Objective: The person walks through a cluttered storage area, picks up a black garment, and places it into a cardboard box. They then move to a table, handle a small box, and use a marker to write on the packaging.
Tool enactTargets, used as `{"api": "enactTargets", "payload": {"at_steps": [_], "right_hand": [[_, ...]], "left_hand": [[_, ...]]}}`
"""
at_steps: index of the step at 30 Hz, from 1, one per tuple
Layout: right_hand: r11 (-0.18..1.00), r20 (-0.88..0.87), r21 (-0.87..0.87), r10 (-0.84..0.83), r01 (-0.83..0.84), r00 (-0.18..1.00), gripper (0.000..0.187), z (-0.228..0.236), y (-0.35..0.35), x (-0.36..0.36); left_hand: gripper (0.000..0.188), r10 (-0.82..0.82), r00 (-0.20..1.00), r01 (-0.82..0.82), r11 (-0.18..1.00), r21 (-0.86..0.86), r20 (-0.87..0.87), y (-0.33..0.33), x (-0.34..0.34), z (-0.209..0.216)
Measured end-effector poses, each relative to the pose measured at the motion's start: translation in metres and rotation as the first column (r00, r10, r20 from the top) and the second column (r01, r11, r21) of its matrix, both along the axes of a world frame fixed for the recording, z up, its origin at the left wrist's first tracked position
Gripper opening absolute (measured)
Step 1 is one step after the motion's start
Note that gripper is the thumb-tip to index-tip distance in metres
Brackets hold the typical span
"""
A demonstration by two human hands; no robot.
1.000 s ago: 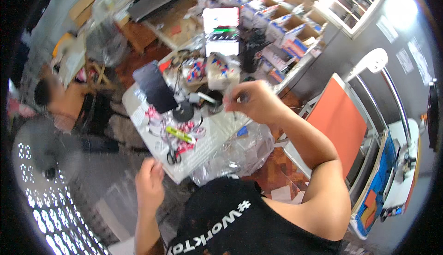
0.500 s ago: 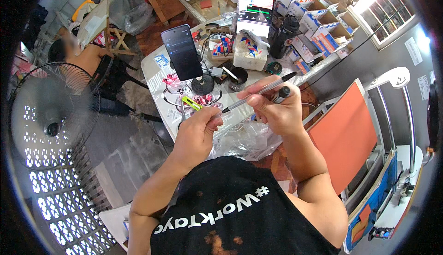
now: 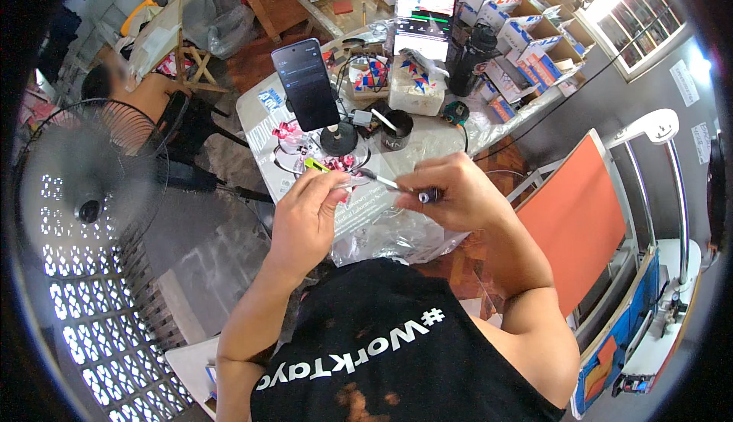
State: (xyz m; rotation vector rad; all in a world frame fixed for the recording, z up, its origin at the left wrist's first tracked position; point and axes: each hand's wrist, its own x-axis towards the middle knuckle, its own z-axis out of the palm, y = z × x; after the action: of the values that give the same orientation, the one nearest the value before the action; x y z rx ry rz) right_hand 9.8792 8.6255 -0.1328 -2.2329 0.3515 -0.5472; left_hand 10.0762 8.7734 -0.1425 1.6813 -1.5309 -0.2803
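My left hand (image 3: pixel 304 210) is closed, with thumb and fingers pinching a small clear, whitish piece (image 3: pixel 353 181) that I cannot make out exactly. To its right, my right hand (image 3: pixel 447 181) is closed around a pen (image 3: pixel 387 182), whose pale shaft points left toward that piece. A short black cylinder (image 3: pixel 430 195), like a marker's end, sticks out below the same hand's fingers. Both hands are held above the table, close together. Just beyond my left fingers lies a yellow-green cutter (image 3: pixel 315 164), partly hidden by them.
A phone (image 3: pixel 308 86) stands on a round black base, with a lit tablet (image 3: pixel 424 21) farther back. Near them are a dark mug (image 3: pixel 395 129), a black bottle (image 3: pixel 475 59) and a wrapped block (image 3: pixel 416 90). A fan (image 3: pixel 88 193) stands left; an orange board (image 3: pixel 573 223) leans right.
My right hand has turned over and lowered, and the pen now shows a pale shaft instead of its length raised up to the right. My left hand has shifted slightly left.
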Motion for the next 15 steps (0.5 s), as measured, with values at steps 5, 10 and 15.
{"api": "enactTargets", "payload": {"at_steps": [5,10,15], "right_hand": [[0.994,-0.113,0.034,0.104,-0.100,0.988,0.015,-0.004,0.003,-0.005],[0.991,-0.133,0.043,0.134,-0.129,0.982,0.015,-0.005,0.003,-0.005],[0.986,-0.129,0.086,0.155,-0.145,0.979,0.015,-0.014,0.003,-0.007]], "left_hand": [[0.015,-0.053,0.998,0.053,0.999,-0.009,0.022,0.002,0.009,-0.006],[0.017,-0.104,0.994,0.103,0.994,0.032,0.032,0.001,0.007,-0.005],[0.019,-0.180,0.981,0.172,0.979,0.107,0.072,0.001,0.007,-0.006]]}}
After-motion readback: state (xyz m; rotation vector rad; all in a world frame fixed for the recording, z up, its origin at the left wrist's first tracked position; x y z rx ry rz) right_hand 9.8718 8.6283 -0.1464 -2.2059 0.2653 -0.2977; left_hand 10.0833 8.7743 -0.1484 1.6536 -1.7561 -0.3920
